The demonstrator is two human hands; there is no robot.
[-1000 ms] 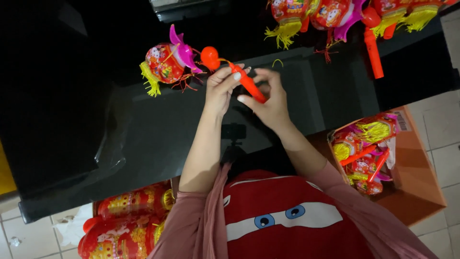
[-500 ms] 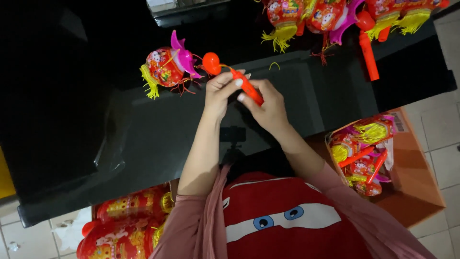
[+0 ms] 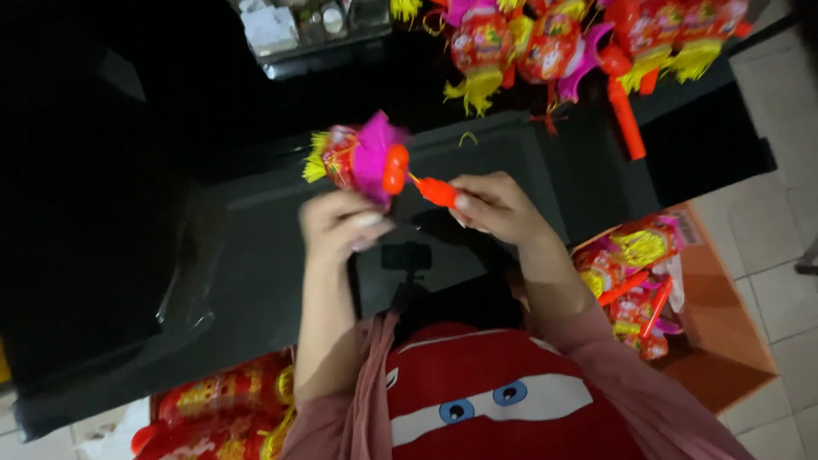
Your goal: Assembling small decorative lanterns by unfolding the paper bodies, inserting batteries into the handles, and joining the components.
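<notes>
Above the dark counter (image 3: 256,281) our left hand (image 3: 341,226) grasped the pink-and-red toy lantern (image 3: 358,158) while our right hand (image 3: 494,204) pinched its orange stick (image 3: 436,192), whose long axis ran rightward from lantern to right hand.

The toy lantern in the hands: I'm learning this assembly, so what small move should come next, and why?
Probably set the toy lantern down with the finished ones at the far edge of the black table. The left hand lifts its body, the right hand grips the orange handle, and the handle already looks joined at the orange cap.
</notes>
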